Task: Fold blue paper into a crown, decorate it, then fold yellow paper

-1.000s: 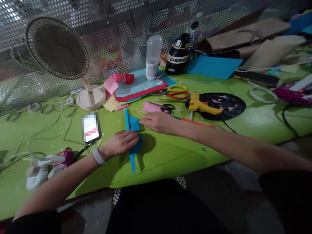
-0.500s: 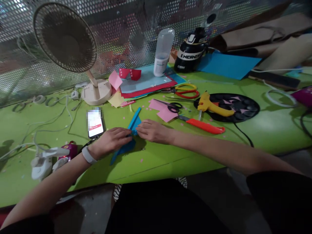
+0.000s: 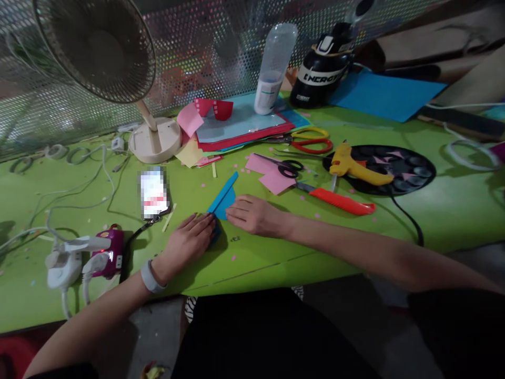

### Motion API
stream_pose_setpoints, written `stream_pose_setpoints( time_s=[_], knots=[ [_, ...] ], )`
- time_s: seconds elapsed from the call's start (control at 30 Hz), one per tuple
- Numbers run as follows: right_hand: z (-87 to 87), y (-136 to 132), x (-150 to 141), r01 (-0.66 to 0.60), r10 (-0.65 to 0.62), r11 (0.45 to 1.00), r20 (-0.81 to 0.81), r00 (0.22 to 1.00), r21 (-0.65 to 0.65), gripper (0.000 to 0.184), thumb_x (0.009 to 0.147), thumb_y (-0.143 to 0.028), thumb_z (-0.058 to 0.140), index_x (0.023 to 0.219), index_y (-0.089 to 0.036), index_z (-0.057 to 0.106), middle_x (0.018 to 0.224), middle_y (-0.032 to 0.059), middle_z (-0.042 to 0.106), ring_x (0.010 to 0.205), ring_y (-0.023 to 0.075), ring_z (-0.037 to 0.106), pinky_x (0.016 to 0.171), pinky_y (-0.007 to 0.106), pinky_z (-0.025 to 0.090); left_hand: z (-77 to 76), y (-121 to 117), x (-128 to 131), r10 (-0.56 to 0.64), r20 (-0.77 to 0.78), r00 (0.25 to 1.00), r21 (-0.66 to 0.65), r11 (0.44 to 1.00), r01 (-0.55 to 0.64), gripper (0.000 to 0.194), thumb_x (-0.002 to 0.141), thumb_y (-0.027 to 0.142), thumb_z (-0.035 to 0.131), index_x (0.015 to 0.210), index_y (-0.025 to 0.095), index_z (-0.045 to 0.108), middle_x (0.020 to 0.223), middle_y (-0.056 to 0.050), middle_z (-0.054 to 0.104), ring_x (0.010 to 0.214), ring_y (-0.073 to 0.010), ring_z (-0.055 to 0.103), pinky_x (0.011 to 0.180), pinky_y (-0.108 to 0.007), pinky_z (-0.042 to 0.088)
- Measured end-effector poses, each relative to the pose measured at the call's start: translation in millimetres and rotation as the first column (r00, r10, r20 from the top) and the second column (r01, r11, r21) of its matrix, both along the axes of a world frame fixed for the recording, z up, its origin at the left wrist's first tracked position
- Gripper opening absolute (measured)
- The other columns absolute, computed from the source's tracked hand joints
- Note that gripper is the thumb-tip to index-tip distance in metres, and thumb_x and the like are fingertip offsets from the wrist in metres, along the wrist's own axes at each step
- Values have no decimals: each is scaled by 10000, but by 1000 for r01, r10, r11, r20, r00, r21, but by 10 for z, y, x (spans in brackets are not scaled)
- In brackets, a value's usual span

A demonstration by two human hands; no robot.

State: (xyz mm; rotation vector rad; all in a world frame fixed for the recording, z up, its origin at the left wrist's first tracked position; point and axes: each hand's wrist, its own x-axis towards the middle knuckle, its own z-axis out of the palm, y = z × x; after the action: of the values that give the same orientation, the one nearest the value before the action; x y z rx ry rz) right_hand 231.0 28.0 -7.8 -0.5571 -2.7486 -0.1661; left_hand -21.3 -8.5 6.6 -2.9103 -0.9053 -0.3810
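Observation:
A folded piece of blue paper lies on the green table, with a narrow folded strip along its upper left edge. My left hand rests flat over the paper's lower part, its fingers stretched out and covering much of it. At the right edge of the sheet, my right hand has its fingers curled together on the paper; the thumb is mostly hidden. Just beyond that hand are pink paper pieces, black-handled scissors and a red utility knife.
A yellow glue gun lies on a black round tray. Behind stand a fan, a clear bottle and a black bottle. To the left are a phone, cables and a purple power adapter.
My left hand has flattened and slid down over the lower part of the blue paper, covering its lower strip. My right hand remains at the right edge. The camera view has shifted slightly.

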Motion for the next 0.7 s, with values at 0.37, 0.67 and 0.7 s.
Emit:
stream_pose_setpoints(
  time_s=[0.37,0.67,0.7],
  knots=[
    [-30,-3,-108,250,-341,877,-166,925,-410,205,966,-318,545,918,-178,688,944,61,675,900,202,569,818,353,407,44,-25,-21,5,44,999,22,1000,-5,240,983,223,486,1161,128,617,1156,-146,685,1028,-242,680,864,-385,609],
    [-8,-24,-224,400,-576,688,-120,809,-606,156,940,-260,542,822,-186,611,879,63,622,873,206,551,778,341,413,46,-27,10,0,9,1000,40,999,0,229,959,203,491,1143,127,604,1131,-125,689,998,-246,670,817,-387,594],
    [-3,-34,-232,409,-582,689,-119,805,-599,152,938,-253,540,819,-185,606,881,65,618,881,209,549,785,343,414,55,-23,25,9,5,1000,37,999,-9,228,957,213,486,1132,129,607,1118,-124,689,977,-245,669,800,-389,590]
  ],
)
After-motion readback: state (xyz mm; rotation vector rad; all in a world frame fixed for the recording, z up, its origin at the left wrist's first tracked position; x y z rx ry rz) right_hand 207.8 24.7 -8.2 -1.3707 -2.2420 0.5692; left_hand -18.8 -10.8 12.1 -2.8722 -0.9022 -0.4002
